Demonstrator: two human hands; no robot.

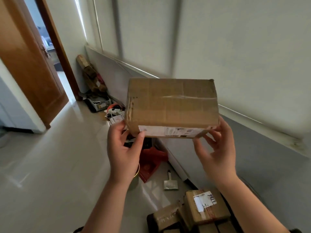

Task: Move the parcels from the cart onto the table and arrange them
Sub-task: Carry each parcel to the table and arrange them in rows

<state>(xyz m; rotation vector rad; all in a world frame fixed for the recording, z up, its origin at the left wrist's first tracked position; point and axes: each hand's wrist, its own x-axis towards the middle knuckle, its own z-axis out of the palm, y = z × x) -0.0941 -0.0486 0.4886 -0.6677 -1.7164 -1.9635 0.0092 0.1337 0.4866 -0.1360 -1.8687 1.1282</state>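
Held parcel: You have one brown taped parcel (pixel 171 106) up in the air, touching nothing but your hands.
Left hand: Your left hand (pixel 123 148) grips the lower left corner of the held parcel, with the thumb on the near face and the fingers curled behind.
Right hand: Your right hand (pixel 218 148) pinches the lower right corner of the held parcel, fingers curled round the edge.
Worktop: The grey worktop (pixel 269 157) lies right of and below the held parcel, well apart from it.
Cart: The dark cart (pixel 150 222) sits below the held parcel at the bottom edge. It carries a labelled parcel (pixel 207 206), a smaller parcel (pixel 166 216) beside it, and more underneath.
Done: This parcel looks lifted off the cart but not yet set down. I cannot tell how many others you have already placed.
Left: Set this one on the worktop, bring over those on the cart, then arrange them. The task seems to be at an early or middle stage.
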